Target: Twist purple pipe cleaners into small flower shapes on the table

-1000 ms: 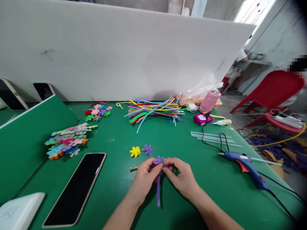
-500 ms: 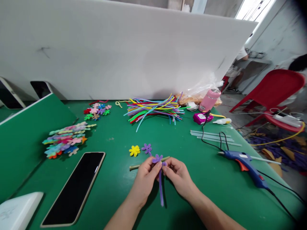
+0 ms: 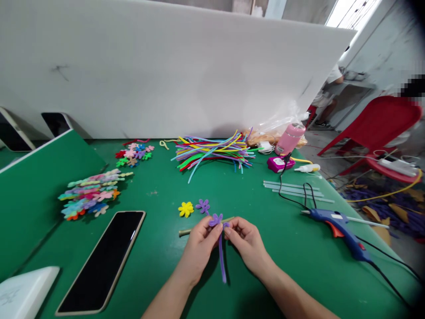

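My left hand (image 3: 203, 241) pinches a purple pipe cleaner flower (image 3: 216, 220) between thumb and fingers. My right hand (image 3: 246, 239) is closed on a small purple loop (image 3: 226, 225) at the right side of the same piece. A straight purple tail (image 3: 222, 261) hangs from it toward me. Another purple flower (image 3: 202, 205) lies just beyond my left hand, beside a yellow flower (image 3: 186, 209). A thin olive stick (image 3: 184, 232) lies behind my hands, its middle hidden by them.
Colored pipe cleaners (image 3: 212, 153) lie at the back. Finished flowers (image 3: 91, 192) and a phone (image 3: 102, 261) are at left. On the right are a glue gun (image 3: 341, 228), glue sticks (image 3: 292, 189), a purple box (image 3: 280, 164) and a pink bottle (image 3: 290, 138).
Both hands and the held purple flower have shifted very slightly left. The grip looks the same.
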Tool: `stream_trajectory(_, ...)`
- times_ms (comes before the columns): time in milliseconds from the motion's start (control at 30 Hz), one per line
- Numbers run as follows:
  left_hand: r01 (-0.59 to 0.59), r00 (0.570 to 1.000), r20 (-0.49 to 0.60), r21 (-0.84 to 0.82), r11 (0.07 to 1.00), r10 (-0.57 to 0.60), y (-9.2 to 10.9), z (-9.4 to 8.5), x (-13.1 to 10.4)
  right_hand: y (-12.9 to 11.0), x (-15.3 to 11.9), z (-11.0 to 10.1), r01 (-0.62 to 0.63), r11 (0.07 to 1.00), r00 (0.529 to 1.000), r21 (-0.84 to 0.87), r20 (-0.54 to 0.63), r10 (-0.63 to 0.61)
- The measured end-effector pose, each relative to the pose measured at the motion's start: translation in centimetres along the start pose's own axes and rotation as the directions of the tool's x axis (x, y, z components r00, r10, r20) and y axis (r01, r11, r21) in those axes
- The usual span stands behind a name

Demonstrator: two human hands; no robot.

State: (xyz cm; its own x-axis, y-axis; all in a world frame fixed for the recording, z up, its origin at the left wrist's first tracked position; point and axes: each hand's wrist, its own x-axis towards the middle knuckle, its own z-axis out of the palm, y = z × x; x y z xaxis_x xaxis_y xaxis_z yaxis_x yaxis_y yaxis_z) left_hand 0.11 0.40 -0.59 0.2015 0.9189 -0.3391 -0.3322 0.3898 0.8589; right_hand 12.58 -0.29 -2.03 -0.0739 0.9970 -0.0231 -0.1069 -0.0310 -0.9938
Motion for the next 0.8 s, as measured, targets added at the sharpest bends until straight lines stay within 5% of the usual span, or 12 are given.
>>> stream_trajectory(267,0.113,0.994,0.017,-0.121,0.986,-0.112,0.6,0.0,0.0,-0.3,0.2,-1.1,0.248,0.899,0.967,-0.361,0.032,-0.254)
stream_trajectory(533,0.047,0.995,0.094,-0.111,0.993,-0.037,1.1,-0.1,0.0,0.4,0.4,-1.4,0.135,0.971,0.983,-0.199,-0.097,-0.157)
stream_trajectory(800,0.085,0.996,-0.014,-0.014,0.996,-0.085,1.0,0.1,-0.3,0.1,0.5,-1.2,0.087,0.992,0.992,-0.093,-0.088,-0.095)
